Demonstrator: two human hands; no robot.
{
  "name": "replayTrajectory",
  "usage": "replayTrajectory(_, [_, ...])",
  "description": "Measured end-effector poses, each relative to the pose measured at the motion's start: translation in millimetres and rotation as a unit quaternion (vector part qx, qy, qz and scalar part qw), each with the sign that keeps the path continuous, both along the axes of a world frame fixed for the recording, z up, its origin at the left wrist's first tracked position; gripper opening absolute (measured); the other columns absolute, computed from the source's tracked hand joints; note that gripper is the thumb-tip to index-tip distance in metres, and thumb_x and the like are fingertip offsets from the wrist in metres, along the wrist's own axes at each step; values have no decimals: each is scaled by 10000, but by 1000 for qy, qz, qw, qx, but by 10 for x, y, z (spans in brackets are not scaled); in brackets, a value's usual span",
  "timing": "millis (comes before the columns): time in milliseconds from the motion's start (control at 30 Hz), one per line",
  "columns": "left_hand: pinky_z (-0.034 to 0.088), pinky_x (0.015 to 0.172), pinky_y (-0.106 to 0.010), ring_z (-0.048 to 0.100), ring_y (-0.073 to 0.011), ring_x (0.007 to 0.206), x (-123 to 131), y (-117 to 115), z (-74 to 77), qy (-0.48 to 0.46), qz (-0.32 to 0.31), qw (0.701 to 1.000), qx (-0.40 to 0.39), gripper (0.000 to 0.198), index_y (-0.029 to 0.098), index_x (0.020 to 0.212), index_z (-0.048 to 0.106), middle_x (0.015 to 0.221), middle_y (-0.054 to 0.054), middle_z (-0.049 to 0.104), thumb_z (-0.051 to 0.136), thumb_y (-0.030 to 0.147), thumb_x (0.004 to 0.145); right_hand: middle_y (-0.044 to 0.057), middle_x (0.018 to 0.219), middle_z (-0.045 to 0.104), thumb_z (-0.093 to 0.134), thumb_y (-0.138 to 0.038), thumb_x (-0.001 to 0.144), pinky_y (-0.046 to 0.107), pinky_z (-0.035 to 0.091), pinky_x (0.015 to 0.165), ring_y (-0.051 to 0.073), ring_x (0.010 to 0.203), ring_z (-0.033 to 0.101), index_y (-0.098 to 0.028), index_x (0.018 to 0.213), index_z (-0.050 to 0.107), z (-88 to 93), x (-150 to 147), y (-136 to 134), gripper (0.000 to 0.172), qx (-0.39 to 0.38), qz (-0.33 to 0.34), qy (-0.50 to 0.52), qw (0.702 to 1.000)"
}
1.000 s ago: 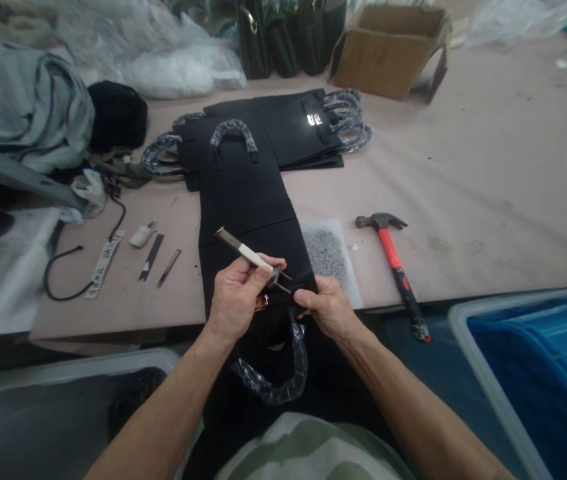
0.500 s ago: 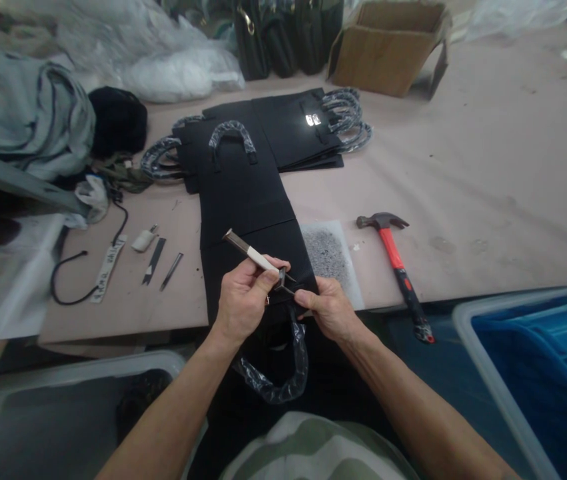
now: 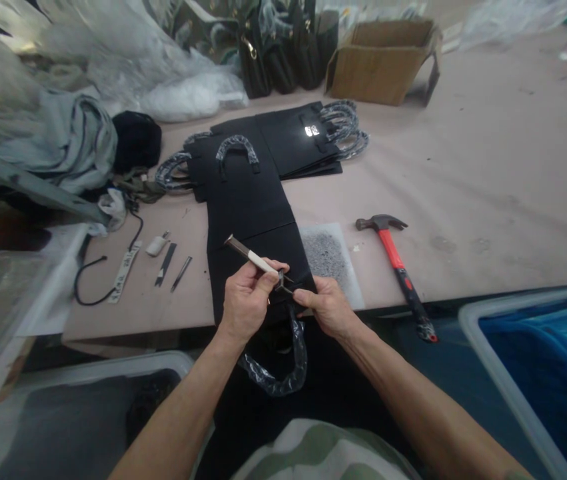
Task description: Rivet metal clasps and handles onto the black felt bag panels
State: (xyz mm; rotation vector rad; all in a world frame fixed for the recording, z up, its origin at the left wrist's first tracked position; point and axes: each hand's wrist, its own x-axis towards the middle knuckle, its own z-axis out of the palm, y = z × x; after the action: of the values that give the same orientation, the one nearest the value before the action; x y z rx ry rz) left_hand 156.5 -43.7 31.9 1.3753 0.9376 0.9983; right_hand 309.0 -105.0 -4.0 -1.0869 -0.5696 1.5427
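My left hand [image 3: 246, 297] is closed around a punch-like metal tool [image 3: 250, 255] with a white-wrapped middle and a flat head at its upper left. The tool's lower end, with a small metal fitting, is at the black bag panel [image 3: 258, 200], which hangs over the table's front edge. My right hand [image 3: 330, 303] pinches the panel's right edge, thumb on top and fingers underneath, close to the tool's end. Below both hands hangs a plastic-wrapped handle [image 3: 299, 353]. A second wrapped handle [image 3: 237, 142] lies on the panel's far part.
A red-and-black claw hammer [image 3: 394, 257] lies to the right, beside a speckled pad [image 3: 330, 257]. Stacked black panels [image 3: 293, 137] lie behind. On the left are small metal tools [image 3: 166, 265] and a corded label strip [image 3: 126, 270]. A cardboard box [image 3: 380, 63] and blue-filled bin [image 3: 538, 353] flank the work.
The view has shifted slightly, so the left-side things appear further right. Both hands keep the same grip, and the tool stays at the same place on the panel.
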Motion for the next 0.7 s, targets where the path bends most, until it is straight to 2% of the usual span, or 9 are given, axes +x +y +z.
replayTrajectory(167, [531, 867, -297, 695, -211, 970, 7, -23, 63, 66, -8, 994, 88, 136, 202, 1007, 712, 1047, -69, 747, 631, 264, 919, -7, 630, 597, 847, -418, 651, 240, 472, 472, 125, 510, 523, -158, 784, 696, 0, 4, 12, 328, 13, 7, -9, 1000])
replayTrajectory(233, [525, 855, -290, 691, -206, 952, 20, 4, 79, 90, -8, 989, 114, 144, 200, 1009, 716, 1039, -64, 746, 626, 233, 903, -5, 656, 610, 841, -361, 643, 235, 480, 489, 118, 518, 526, -155, 801, 696, 32, -4, 7, 298, 20, 12, 4, 1000])
replayTrajectory(367, [514, 740, -273, 673, -188, 822, 57, 90, 89, 123, -8, 987, 105, 150, 191, 964, 736, 937, -52, 744, 621, 229, 875, 0, 743, 642, 838, -234, 582, 228, 515, 551, 116, 589, 561, -151, 835, 701, 100, -19, -33, 299, 28, 19, 51, 998])
replayTrajectory(500, [497, 692, -266, 658, -182, 768, 76, 132, 84, 141, -11, 985, 100, 151, 184, 926, 748, 874, -46, 740, 616, 229, 868, 15, 707, 649, 866, -270, 573, 225, 522, 509, 123, 562, 577, -139, 785, 710, 89, -31, -83, 294, 10, 11, 51, 999])
replayTrajectory(700, [492, 702, -259, 659, -171, 771, 56, 118, 51, 145, -9, 984, 98, 166, 174, 931, 742, 870, -44, 736, 598, 248, 889, 50, 636, 675, 864, -307, 572, 193, 515, 455, 143, 538, 619, -127, 715, 710, 73, -90, -131, 277, -44, -35, 8, 998])
